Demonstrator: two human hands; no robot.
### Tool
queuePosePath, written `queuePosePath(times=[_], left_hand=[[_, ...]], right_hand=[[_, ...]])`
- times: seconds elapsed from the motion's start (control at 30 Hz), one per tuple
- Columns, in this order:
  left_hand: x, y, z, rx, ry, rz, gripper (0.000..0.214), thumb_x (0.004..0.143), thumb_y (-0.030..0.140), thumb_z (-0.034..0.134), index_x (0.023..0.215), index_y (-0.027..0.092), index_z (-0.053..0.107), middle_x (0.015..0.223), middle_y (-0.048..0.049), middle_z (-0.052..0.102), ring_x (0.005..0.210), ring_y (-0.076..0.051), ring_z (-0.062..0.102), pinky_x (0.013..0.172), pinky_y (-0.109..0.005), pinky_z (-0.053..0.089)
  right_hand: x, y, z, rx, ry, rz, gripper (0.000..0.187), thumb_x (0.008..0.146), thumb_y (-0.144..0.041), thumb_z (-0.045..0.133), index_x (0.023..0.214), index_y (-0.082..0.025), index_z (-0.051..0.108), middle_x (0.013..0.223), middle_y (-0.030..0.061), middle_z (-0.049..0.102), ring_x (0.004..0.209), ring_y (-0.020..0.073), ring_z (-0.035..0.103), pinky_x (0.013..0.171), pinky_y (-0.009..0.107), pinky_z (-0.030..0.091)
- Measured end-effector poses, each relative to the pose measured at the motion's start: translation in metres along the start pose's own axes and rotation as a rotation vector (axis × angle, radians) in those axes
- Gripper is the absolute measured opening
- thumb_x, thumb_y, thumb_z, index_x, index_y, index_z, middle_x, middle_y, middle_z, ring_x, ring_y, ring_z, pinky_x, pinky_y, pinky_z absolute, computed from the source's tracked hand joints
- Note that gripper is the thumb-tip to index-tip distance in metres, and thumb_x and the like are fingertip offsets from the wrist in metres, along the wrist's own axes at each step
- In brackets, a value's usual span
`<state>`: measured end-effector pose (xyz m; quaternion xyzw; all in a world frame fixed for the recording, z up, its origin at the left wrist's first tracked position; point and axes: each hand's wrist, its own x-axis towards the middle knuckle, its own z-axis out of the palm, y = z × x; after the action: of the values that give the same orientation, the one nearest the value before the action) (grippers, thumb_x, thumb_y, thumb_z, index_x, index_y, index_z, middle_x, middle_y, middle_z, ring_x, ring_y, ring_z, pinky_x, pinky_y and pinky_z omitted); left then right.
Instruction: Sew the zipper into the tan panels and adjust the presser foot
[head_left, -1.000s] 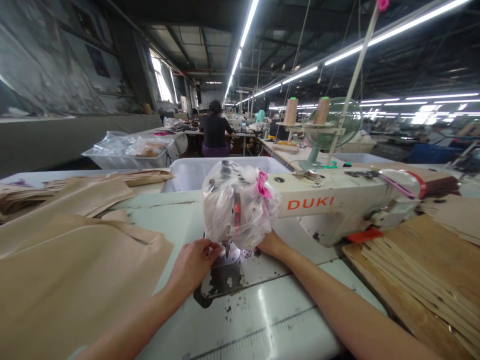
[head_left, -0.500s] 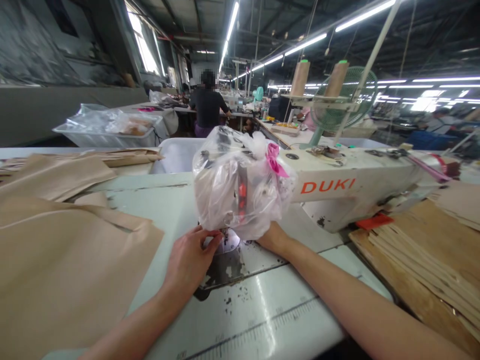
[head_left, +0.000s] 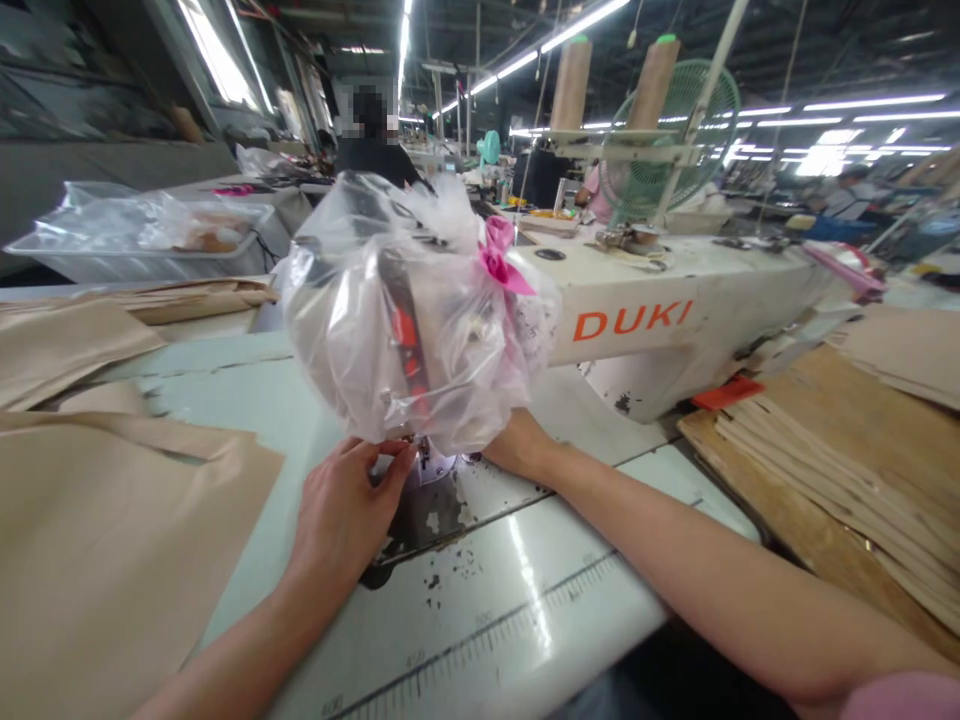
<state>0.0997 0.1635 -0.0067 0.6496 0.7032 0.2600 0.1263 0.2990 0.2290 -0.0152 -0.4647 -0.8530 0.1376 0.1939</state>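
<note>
A white sewing machine marked DUKI stands before me, its head wrapped in a clear plastic bag tied with a pink strip. My left hand is at the left of the lit needle area, thumb and forefinger pinched together beside the presser foot. What they hold, if anything, is too small to make out. My right hand reaches in from the right, behind the lower edge of the bag. Its fingers are hidden there, close to the needle plate.
Tan fabric pieces lie on the left of the table; more stacked pieces rest on a board at right. Behind are a plastic tub, two thread cones, a green fan and a seated person.
My view has shifted, with the machine head now larger and further left. Both hands stay at the needle area, the left still pinching, the right still behind the bag.
</note>
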Motion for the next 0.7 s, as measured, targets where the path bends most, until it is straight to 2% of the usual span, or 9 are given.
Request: queuePosePath(times=[0.17,0.47,0.7], left_hand=[[0.0003,0.0000,-0.0020,0.035,0.005,-0.024,0.039,0.083,0.052,0.046,0.083,0.023,0.072,0.068,-0.0038,0.058,0.066,-0.024,0.055,0.069,-0.035,0.041],[0.0014,0.0009,-0.0011,0.066,-0.024,-0.074,0.038,0.083,0.055,0.048,0.084,0.026,0.074,0.076,-0.0036,0.067,0.071,-0.025,0.063,0.068,-0.035,0.040],[0.0005,0.0002,-0.0032,0.039,-0.032,-0.112,0.038,0.081,0.057,0.050,0.085,0.027,0.073,0.075,-0.0036,0.068,0.074,-0.026,0.064,0.068,-0.035,0.040]], right_hand=[[-0.0004,-0.0030,-0.0042,-0.017,-0.023,0.003,0.022,0.097,-0.028,0.050,0.089,-0.016,0.067,0.096,0.0099,0.072,0.094,0.0234,0.065,0.085,0.034,0.049],[-0.0001,-0.0023,-0.0046,-0.023,-0.046,-0.025,0.020,0.096,-0.025,0.048,0.090,-0.018,0.066,0.111,0.0111,0.070,0.117,0.0269,0.058,0.098,0.038,0.045],[-0.0017,-0.0040,-0.0074,-0.018,-0.045,-0.023,0.020,0.096,-0.025,0.047,0.089,-0.018,0.065,0.104,0.0106,0.071,0.114,0.0263,0.059,0.097,0.037,0.046]])
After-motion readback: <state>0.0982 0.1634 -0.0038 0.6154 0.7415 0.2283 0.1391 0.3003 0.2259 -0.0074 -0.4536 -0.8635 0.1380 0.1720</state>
